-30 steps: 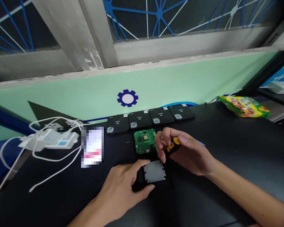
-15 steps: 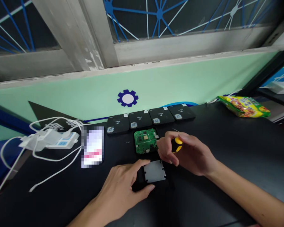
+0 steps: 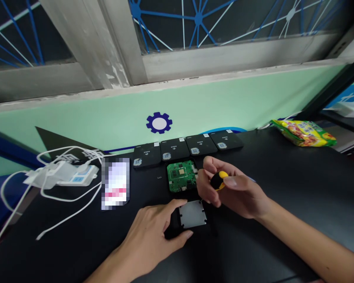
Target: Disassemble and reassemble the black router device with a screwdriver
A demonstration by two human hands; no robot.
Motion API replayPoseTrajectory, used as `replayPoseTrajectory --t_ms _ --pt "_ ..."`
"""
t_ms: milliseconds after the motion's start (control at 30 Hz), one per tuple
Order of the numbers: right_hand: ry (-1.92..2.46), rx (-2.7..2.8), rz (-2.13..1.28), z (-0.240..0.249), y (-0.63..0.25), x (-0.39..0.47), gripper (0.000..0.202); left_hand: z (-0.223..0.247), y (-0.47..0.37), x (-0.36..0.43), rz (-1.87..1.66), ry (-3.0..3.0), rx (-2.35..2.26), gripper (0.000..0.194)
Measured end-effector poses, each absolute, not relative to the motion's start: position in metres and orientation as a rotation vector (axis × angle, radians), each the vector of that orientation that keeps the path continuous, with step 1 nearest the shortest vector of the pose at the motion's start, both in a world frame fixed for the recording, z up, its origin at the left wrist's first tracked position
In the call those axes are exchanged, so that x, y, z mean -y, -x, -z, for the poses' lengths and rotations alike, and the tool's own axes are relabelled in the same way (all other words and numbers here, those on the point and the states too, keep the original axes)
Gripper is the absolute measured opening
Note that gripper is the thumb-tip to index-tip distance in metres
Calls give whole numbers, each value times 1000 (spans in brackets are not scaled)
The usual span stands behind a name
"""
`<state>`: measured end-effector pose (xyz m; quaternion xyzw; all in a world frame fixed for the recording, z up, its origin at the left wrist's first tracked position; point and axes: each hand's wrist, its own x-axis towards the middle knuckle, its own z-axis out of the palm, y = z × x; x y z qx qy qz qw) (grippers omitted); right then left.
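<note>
A black cover with a grey metal plate (image 3: 193, 214) set in it lies on the table, notches along the plate's edges. My left hand (image 3: 153, 234) holds the cover at its left side, forefinger at the far edge and thumb at the near one. Above the plate's upper right corner, my right hand (image 3: 233, 188) is closed around a small screwdriver with a yellow and black handle (image 3: 218, 180). A thin bit of its shaft seems to show behind the hand; its tip I cannot make out. Just beyond the plate sits an open black case with a green circuit board (image 3: 181, 176).
Several closed black boxes (image 3: 174, 148) stand in a row along the wall. Tiny screws (image 3: 159, 177) lie left of the circuit board. Farther left are a phone (image 3: 116, 182) and a white power strip (image 3: 78, 175) with loose cables. A yellow snack bag (image 3: 305, 133) rests at the back right.
The screwdriver has turned within my right hand: its handle now points more to the left, and the shaft has swung from behind the fingers toward the right. My left hand and the cover stay put.
</note>
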<state>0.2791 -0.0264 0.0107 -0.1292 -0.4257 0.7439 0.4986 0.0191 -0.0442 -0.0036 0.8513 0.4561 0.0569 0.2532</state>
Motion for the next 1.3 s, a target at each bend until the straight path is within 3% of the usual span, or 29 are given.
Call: replayPoseTrajectory --t_ms 167,333,567,967,1300 --pt "295 1015 -1799 -13 -280 26 21 6 -18 44 -185 -2322 -1224 55" --pt "285 1059 -1769 -14 -279 23 41 5 -18 44 -176 -2320 -1239 55" --pt "292 1046 -1767 -13 -278 24 22 3 -18 44 -163 -2324 -1241 56" --pt "280 1038 -1818 -13 -278 26 18 2 -19 44 -151 -2319 -1231 55" --pt "283 1047 -1782 -15 -276 26 33 2 -20 45 -156 -2314 -1233 55"
